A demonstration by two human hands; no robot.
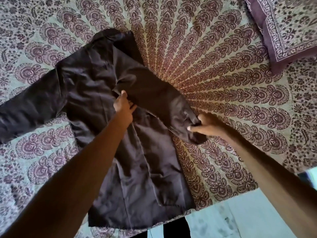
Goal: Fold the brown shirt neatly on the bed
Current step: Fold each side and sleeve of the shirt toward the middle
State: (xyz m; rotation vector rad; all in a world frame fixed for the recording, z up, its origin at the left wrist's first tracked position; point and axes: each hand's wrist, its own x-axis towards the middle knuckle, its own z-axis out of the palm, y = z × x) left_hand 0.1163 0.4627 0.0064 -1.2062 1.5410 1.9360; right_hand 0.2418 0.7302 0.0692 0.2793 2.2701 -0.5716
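Note:
The brown shirt [92, 86] lies spread on the patterned bed sheet [223, 83], collar toward the far side, hem hanging over the near edge. Its left sleeve [29, 110] stretches out flat to the left. The right sleeve [154, 93] is folded across toward the body. My left hand [123, 105] presses on the shirt's middle where that sleeve meets the body, fingers resting on the cloth. My right hand [204, 124] pinches the cuff end of the right sleeve at the shirt's right side.
A purple-bordered patterned pillow [288, 26] lies at the far right corner. The bed's near edge runs along the bottom right, with pale floor [240, 215] beyond it and a dark strip [175, 227] below the hem.

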